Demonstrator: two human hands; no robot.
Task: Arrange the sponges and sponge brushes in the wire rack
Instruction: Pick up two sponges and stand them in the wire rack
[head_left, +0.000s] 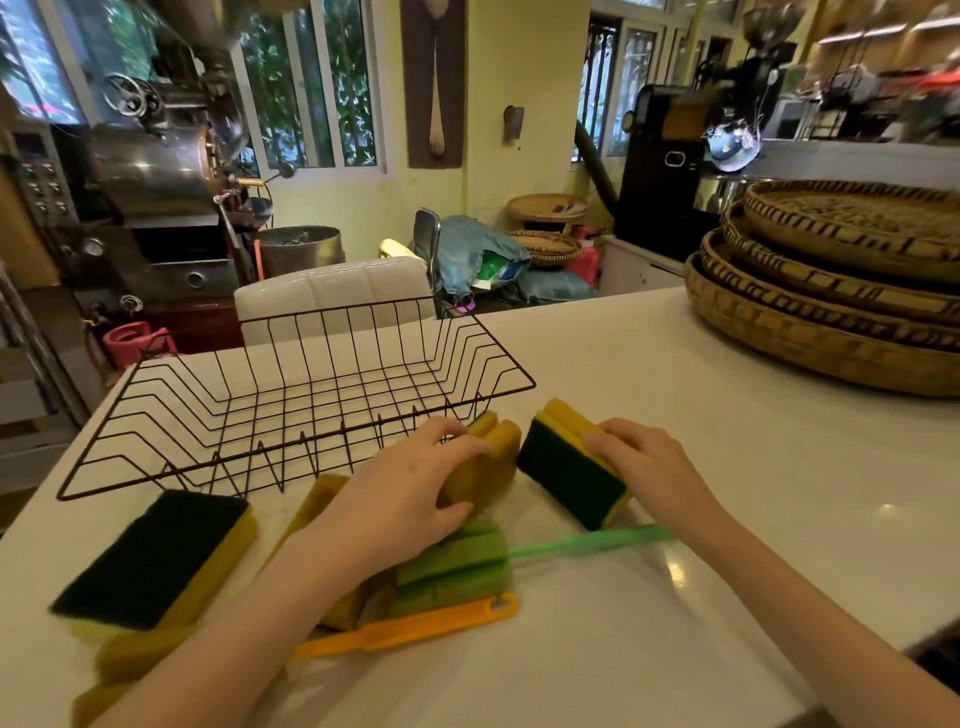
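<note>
A black wire rack (291, 395) stands on the white counter with nothing inside it. My left hand (410, 483) grips a yellow sponge (491, 457) just in front of the rack's right end. My right hand (644, 462) holds a yellow sponge with a dark green scrub face (566, 467), tilted up on the counter. A third green-and-yellow sponge (156, 561) lies flat at the front left. A green sponge brush (457, 566) with a green handle and an orange-handled brush (415, 626) lie under my left forearm. More yellow sponges (135, 654) sit near the front edge.
A stack of woven bamboo trays (831, 291) fills the counter's far right. A white padded chair back (332, 296) stands behind the rack. The counter's front edge (779, 691) drops away at the lower right.
</note>
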